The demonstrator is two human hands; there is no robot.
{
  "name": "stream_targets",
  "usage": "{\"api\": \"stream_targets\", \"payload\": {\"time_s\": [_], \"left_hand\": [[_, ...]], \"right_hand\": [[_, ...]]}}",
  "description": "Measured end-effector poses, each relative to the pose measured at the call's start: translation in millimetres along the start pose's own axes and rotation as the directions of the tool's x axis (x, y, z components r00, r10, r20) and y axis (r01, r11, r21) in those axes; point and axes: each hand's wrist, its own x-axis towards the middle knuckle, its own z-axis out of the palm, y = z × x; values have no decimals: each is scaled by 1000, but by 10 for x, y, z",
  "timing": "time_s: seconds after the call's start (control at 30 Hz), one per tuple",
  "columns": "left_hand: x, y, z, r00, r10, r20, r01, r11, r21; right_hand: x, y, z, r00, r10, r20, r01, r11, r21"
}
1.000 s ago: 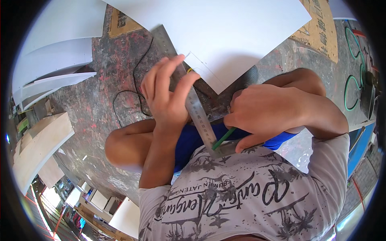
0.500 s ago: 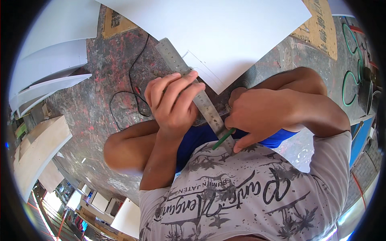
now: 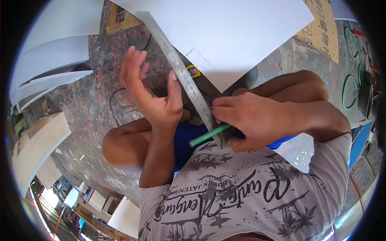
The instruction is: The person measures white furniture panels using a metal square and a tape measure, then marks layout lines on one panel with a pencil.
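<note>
right hand (image 3: 257, 120) grips near end of metal ruler (image 3: 181, 72) plus green pencil (image 3: 209, 135) | left hand (image 3: 155, 94) open, thumb against ruler edge | ruler runs up across white board (image 3: 241, 36) | risk: one-end grip, ruler may pivot or slip, pencil may drop

a dull brushed metal ruler (image 3: 183, 76) is noted, a smooth green plastic-looking pencil (image 3: 209, 135), a matt white board (image 3: 237, 36), and a rough, paint-stained floor (image 3: 92, 104).

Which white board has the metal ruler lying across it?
The big flat white board at the top, in front of the person. The steel ruler crosses it. The curved white boards stacked on the left have nothing on them.
</note>
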Motion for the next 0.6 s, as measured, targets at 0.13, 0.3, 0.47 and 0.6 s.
{"api": "stream_targets", "payload": {"time_s": [0.13,0.3,0.47,0.6], "left_hand": [[-217,63,85,954,-262,145,299,833,-465],[-448,184,134,956,124,265,-3,909,-416],[-505,295,103,926,139,350,-40,960,-277],[-482,340,60,900,142,412,-91,986,-141]], "right_hand": [[29,195,74,964,-79,-253,115,985,130],[38,200,37,934,-29,-357,182,897,403],[-47,223,-166,923,45,-382,62,963,264],[-128,125,-417,898,262,-353,-162,944,286]]}}
